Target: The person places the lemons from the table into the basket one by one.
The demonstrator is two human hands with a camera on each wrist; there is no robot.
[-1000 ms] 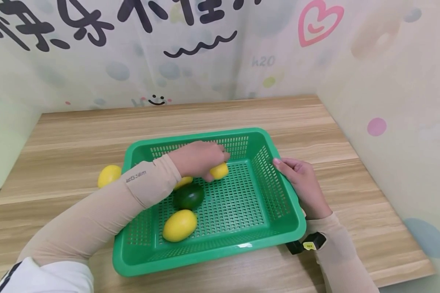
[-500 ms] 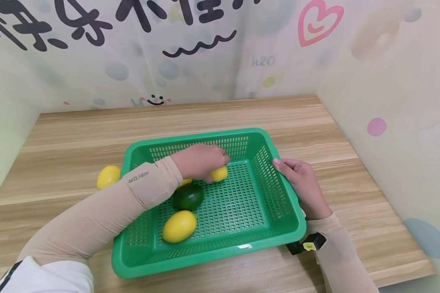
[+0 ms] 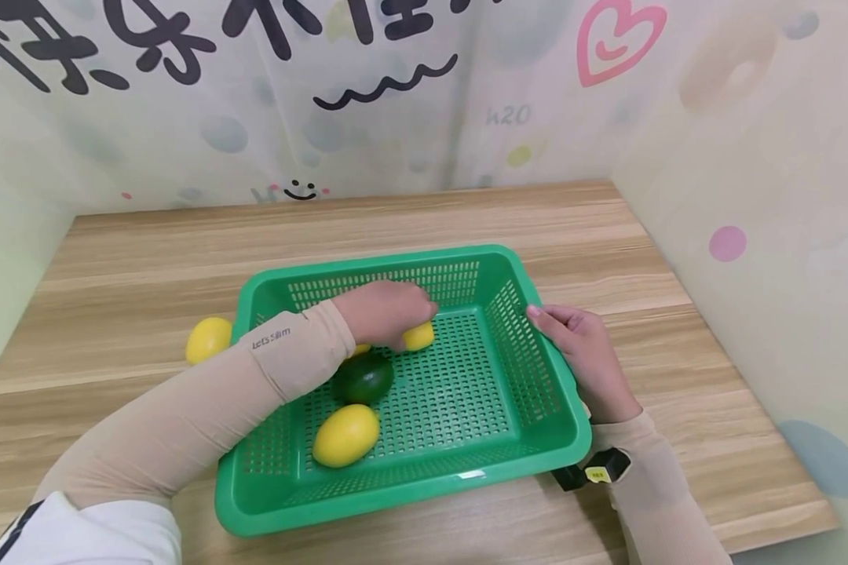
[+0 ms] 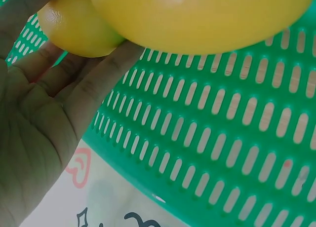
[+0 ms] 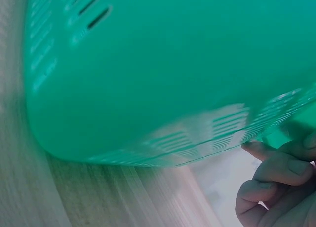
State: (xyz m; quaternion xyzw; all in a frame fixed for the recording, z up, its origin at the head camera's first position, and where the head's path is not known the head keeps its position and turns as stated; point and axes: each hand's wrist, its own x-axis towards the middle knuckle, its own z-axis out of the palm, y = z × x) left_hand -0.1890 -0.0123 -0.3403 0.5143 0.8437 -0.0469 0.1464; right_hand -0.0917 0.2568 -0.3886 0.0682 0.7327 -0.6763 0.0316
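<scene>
My left hand [image 3: 385, 314] reaches down into a green plastic basket [image 3: 403, 496] and holds a lemon [image 3: 419, 337], its fingers curled round the fruit. In the left wrist view, the held lemon [image 4: 74, 27] sits against the fingers, and a larger-looking yellow fruit [image 4: 197, 22] fills the top. Beside that hand lie a dark green avocado-like fruit [image 3: 363, 379] and a lemon [image 3: 346, 436] on the basket floor. Another yellow fruit [image 3: 361, 350] is mostly hidden under the wrist. My right hand [image 3: 588, 357] grips the basket's right rim, thumb inside; in the right wrist view its fingers [image 5: 281, 168] are bent.
Left of the basket, a lemon [image 3: 208, 340] rests on the wood-grain table [image 3: 148, 251], partly behind the left forearm. Printed walls [image 3: 396, 149] close off the back and the right side. A black device [image 3: 608, 468] is strapped to the right wrist.
The left hand and the held lemon have shifted very slightly toward the front of the basket. The right hand keeps its grip on the rim.
</scene>
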